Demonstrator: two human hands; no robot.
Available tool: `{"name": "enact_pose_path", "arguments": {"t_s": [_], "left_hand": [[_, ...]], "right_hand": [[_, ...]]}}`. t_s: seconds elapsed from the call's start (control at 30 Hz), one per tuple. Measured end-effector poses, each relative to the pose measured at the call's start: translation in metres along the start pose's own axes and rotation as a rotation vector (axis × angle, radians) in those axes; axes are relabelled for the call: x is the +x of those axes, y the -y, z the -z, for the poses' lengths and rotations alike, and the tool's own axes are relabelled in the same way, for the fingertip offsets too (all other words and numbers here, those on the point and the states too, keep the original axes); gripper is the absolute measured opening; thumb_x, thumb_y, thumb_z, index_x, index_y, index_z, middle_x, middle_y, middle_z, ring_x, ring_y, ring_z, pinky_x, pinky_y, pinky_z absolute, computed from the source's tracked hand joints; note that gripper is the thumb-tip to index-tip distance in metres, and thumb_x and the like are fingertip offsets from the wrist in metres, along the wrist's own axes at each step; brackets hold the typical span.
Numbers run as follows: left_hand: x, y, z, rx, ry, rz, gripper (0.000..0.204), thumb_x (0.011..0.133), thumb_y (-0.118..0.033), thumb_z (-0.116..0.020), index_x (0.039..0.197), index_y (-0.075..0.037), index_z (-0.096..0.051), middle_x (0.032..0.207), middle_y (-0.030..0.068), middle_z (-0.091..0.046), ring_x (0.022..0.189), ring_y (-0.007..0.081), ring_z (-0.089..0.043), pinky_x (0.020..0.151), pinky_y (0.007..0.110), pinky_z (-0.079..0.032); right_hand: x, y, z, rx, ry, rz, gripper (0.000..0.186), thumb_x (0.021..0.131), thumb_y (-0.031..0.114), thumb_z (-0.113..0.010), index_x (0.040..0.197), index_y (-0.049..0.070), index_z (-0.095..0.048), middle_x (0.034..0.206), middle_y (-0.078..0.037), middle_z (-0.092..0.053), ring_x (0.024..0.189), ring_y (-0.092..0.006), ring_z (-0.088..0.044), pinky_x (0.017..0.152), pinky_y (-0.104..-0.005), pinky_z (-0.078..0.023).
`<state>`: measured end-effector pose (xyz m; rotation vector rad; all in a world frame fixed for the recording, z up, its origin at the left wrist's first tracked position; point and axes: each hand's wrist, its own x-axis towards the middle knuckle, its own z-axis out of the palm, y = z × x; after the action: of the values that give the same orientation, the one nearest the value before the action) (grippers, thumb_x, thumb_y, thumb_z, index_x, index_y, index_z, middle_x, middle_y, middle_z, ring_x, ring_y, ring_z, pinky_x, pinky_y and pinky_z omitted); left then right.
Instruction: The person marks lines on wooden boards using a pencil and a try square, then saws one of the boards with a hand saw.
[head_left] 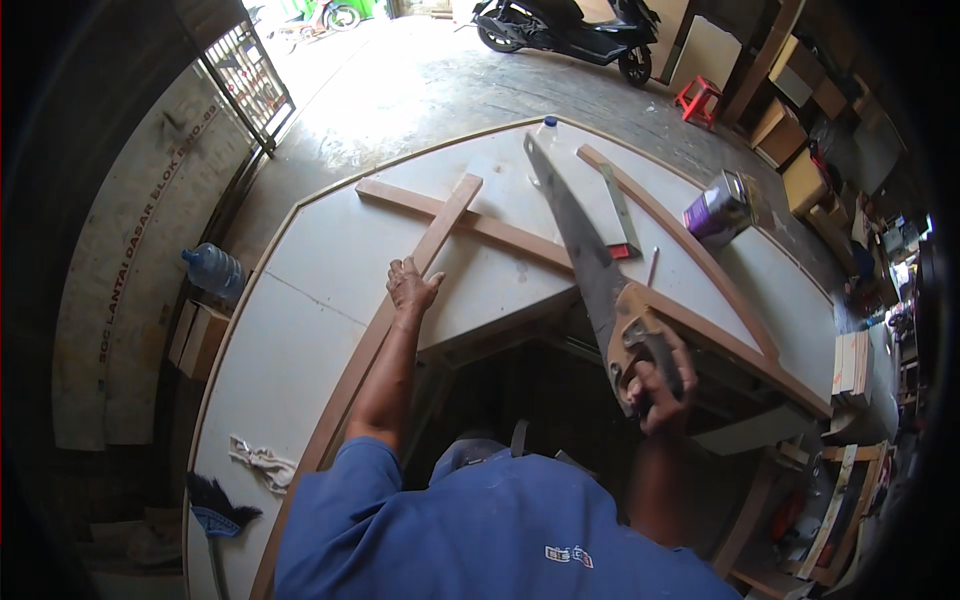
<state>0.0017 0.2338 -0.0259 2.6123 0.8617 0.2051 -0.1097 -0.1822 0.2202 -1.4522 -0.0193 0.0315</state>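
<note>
My left hand (412, 287) is closed over a long wooden strip (446, 222), its thumb out to the right. This strip lies across a second wooden strip (520, 240) near the far side of the white table (330, 250). In my right hand (662, 385), slightly blurred, is the brown handle of a handsaw (588, 250). The saw's long blade points away from me and slants up to the left, passing over the second strip in view; whether it touches is unclear. Right of the blade lie a flat tool with a red end (622, 250) and a pencil (654, 265).
A third strip (690, 240) lies at the right, beside a metal can (722, 210). A dark opening (520, 370) cuts into the table's near side. A brush (218, 515) and a cloth (262, 463) lie at left. Beyond stand a red stool (698, 102) and a scooter (570, 35).
</note>
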Motion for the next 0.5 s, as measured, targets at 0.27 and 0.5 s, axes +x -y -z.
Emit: {"name": "enact_pose_path", "arguments": {"t_s": [0.27, 0.5], "left_hand": [[0.067, -0.004, -0.046, -0.132, 0.074, 0.003, 0.058, 0.077, -0.044, -0.085, 0.110, -0.002, -0.064, 0.106, 0.0188, -0.064, 0.100, 0.0371, -0.064, 0.091, 0.047, -0.052], [0.067, -0.007, -0.049, -0.202, -0.013, -0.012, 0.048, 0.077, -0.038, -0.085, 0.102, -0.003, -0.064, 0.100, 0.0183, -0.065, 0.095, 0.0368, -0.065, 0.087, 0.047, -0.052]], "right_hand": [[0.110, -0.046, -0.040, -0.120, 0.087, -0.098, 0.056, 0.087, 0.004, -0.064, 0.141, -0.005, -0.054, 0.081, -0.001, -0.062, 0.060, -0.0036, -0.053, 0.054, -0.0195, -0.044], [0.174, -0.075, -0.063, -0.129, 0.179, -0.114, 0.056, 0.087, 0.006, -0.063, 0.141, -0.005, -0.054, 0.079, -0.001, -0.060, 0.059, -0.0044, -0.052, 0.053, -0.0210, -0.044]]}}
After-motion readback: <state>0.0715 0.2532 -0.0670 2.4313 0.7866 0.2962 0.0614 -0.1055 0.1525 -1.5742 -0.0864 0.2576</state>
